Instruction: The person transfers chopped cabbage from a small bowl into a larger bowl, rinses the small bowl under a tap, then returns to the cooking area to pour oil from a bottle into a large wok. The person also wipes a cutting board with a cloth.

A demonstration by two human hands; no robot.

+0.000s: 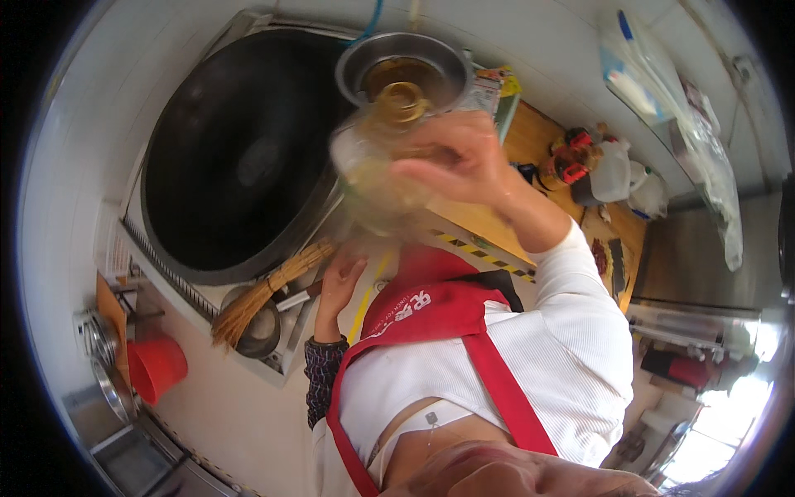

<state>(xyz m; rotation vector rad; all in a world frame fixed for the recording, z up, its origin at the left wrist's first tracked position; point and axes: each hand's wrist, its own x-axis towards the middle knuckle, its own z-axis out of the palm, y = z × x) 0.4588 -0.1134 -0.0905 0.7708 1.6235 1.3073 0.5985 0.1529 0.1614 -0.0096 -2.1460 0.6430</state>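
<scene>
My right hand (463,155) grips a clear container (379,186), blurred by motion, with yellowish contents and an amber ring-shaped mouth. The container is tilted, its mouth over or close to the metal basin (351,68), which holds brown liquid. Just below the container's lower end is my left hand (340,279); its fingertips blur, and whether they touch the container I cannot tell. Beside that hand lie a bamboo wok brush (273,286) and a metal ladle (267,332) with a white and brown handle. A large black wok (236,149) fills the stove at left.
Bottles and plastic jugs (612,174) line the wooden counter (528,133) at right. Plastic bags (689,130) sit on a wall shelf above. Chopped food and a cleaver-like blade (617,264) rest farther right. A red bucket (155,366) stands on the floor at lower left.
</scene>
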